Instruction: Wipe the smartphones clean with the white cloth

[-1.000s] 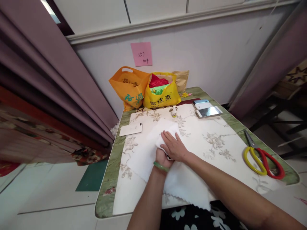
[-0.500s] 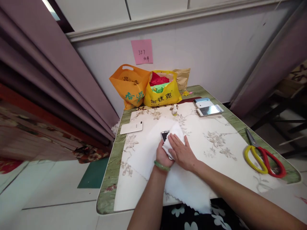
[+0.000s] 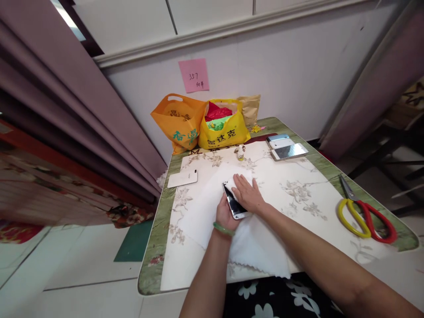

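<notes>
My left hand [image 3: 227, 213], with a green bangle at the wrist, is closed around the left and lower side of a white-framed smartphone [image 3: 233, 204]. The phone's dark screen faces up, its right side partly covered. My right hand [image 3: 247, 193] lies flat over the phone's upper right, fingers stretched out and thumb apart, on white cloth. What its palm touches is hidden. A large white cloth [image 3: 258, 251] with a scalloped edge spreads under both hands and hangs near the table's front edge. Left of the hands rests a white phone [image 3: 183, 178], back up.
Yellow-and-red-handled scissors [image 3: 359, 216] lie at the right edge. Two phones, one silver [image 3: 290, 152] and one bluish-white [image 3: 280, 141], are at the back right. A small white bottle [image 3: 240, 153] stands behind the cloth. Orange [image 3: 180, 121] and yellow [image 3: 223, 134] bags stand at the back.
The cloth flap that covered most of the phone has been drawn back, so more of the dark screen shows. My right hand has shifted slightly; my left keeps its grip.
</notes>
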Available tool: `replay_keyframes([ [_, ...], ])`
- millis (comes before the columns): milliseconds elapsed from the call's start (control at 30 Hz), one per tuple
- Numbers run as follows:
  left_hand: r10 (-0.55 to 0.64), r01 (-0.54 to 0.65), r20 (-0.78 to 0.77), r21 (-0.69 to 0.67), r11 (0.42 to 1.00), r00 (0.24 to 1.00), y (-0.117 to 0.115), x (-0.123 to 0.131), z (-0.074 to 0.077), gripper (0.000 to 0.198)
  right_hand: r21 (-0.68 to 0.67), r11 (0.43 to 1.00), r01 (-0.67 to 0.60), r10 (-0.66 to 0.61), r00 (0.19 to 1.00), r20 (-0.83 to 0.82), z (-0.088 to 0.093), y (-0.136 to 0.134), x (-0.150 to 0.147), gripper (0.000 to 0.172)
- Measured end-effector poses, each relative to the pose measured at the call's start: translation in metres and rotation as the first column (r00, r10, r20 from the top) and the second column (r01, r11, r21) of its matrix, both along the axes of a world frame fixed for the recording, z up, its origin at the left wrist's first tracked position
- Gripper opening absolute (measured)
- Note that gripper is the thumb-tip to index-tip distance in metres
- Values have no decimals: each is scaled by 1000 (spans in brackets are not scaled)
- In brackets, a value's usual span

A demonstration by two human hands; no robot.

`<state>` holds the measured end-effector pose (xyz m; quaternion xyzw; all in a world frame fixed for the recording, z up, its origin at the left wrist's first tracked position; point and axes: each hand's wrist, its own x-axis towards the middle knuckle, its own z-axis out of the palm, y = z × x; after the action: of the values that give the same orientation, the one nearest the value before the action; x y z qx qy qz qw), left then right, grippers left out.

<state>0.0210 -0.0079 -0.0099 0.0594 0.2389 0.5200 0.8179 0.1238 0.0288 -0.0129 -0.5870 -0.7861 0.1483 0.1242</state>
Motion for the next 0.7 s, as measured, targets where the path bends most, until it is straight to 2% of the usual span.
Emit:
replay_keyframes([
  [67, -24, 24, 11, 5, 1000, 1000, 0, -1, -2, 47, -1, 999, 37, -37, 999, 10, -3, -2, 8, 58],
  [133, -53, 52, 23, 13, 999, 998, 0, -3, -3, 47, 35, 999, 21, -22, 1000, 20, -6, -10, 16, 58],
  [267, -70, 70, 12, -6, 998, 997, 1, -5, -4, 47, 85, 995, -54, 52, 999, 16, -8, -39, 26, 57],
  [400, -15, 12, -41, -81, 997, 999, 1, -7, -7, 43, 82, 978, -194, 196, 980, -18, -2, -58, 22, 56],
  [533, 57, -64, -46, -165, 984, 997, 2, -5, -9, 43, 58, 955, -292, 294, 955, -37, 5, -45, 11, 54],
  [633, 43, -44, -10, -76, 996, 999, 4, -1, -8, 45, 37, 965, -260, 261, 965, -31, 5, -26, 4, 54],
  [700, 26, -26, -14, -25, 999, 1000, 4, 0, -6, 46, 24, 981, -194, 195, 980, -39, 2, -15, 1, 55],
])
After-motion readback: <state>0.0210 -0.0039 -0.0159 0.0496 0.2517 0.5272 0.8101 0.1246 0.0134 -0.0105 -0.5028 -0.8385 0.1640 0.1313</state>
